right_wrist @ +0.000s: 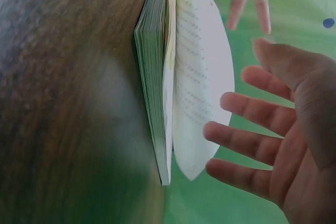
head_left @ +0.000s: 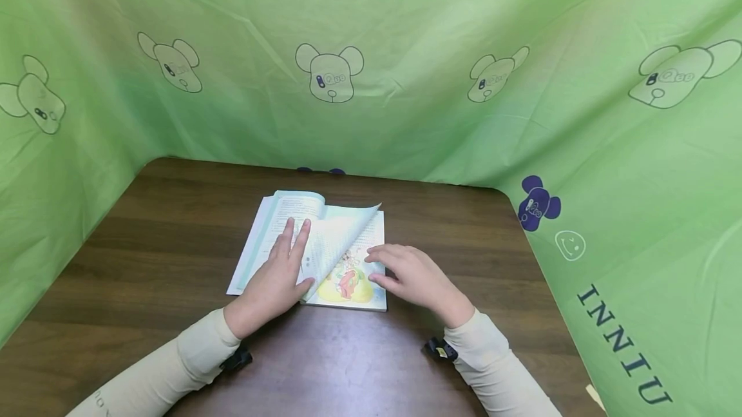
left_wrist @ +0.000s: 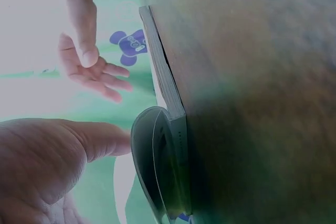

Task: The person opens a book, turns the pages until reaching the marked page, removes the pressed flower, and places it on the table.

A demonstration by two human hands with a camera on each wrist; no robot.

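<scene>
An open book [head_left: 275,236] with printed text and a coloured picture lies on the table. One page [head_left: 342,236] is lifted partway and curls over from right to left. My left hand [head_left: 275,281] lies over the left side of the book with fingers extended, its thumb near the turning page. In the left wrist view the thumb touches or nearly touches the curved pages. At the book's right edge is my right hand [head_left: 414,275], fingers spread and slightly bent. The right wrist view shows that palm holding nothing, apart from the raised page [right_wrist: 199,87].
The brown wooden table [head_left: 464,223] has rounded far corners. A green curtain [head_left: 406,133] printed with bear heads hangs around its back and sides. Black straps [head_left: 442,349] sit at the wrists. A small pale object [head_left: 595,396] shows at the table's right edge.
</scene>
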